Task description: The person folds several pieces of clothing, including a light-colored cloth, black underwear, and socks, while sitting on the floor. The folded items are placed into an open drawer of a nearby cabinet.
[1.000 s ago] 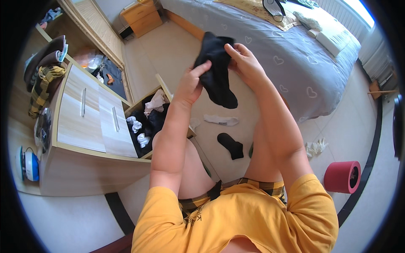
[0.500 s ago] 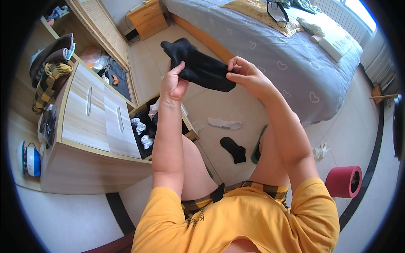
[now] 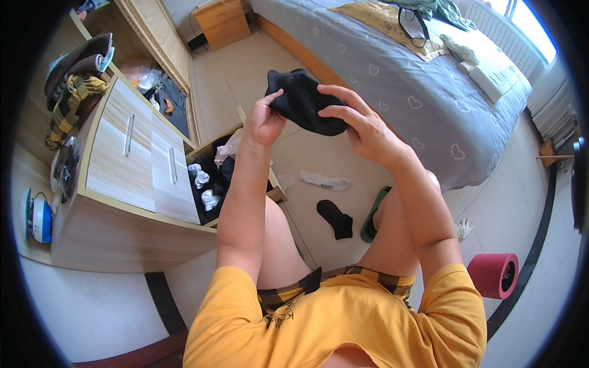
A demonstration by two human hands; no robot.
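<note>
A black sock, bunched into a shorter bundle, is held up in front of me between both hands. My left hand pinches its left end, thumb on the near side. At the other end, my right hand grips the fabric with thumb and fingers around its edge. Below on the tiled floor lie another black sock and a white sock. To the left, an open drawer holds several white and dark rolled socks.
The wooden cabinet stands at my left, with folded clothes on its top. A bed with a grey heart-patterned cover fills the far right. A red cylinder is at my right, and a nightstand stands far off.
The sock was stretched out lengthwise; now it is folded shorter. My right hand has moved in toward the left hand, and its fingers have spread over the fabric.
</note>
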